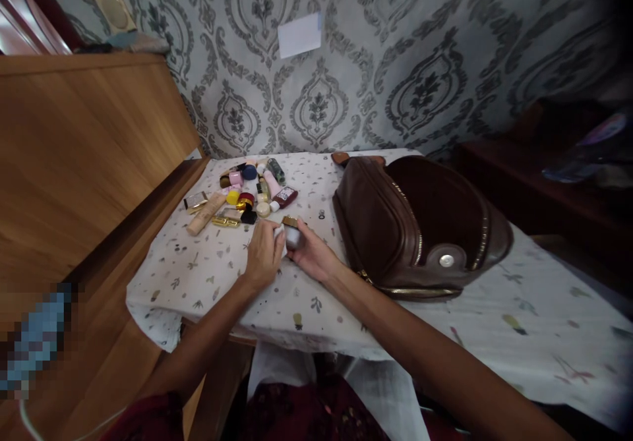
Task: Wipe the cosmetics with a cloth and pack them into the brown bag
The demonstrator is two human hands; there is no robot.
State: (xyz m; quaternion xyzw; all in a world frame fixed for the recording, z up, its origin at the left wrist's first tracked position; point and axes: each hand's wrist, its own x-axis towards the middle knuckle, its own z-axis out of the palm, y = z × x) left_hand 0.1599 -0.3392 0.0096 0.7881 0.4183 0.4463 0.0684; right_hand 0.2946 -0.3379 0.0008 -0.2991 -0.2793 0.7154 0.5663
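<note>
In the head view, my right hand grips a small greyish jar with a gold lid above the table. Close beside it, my left hand is closed on a white wipe or tissue, pressed against the jar's left side. Whether it is paper or cloth I cannot tell. Just beyond my hands lies a cluster of cosmetics: a peach tube, a gold tube, a red and gold jar, a yellow-lidded pot and a dark red bottle with a white cap.
A brown leather bag stands with its zip undone to the right of my hands. The table wears a white patterned cloth. A wooden panel borders it on the left, and a patterned wall rises behind.
</note>
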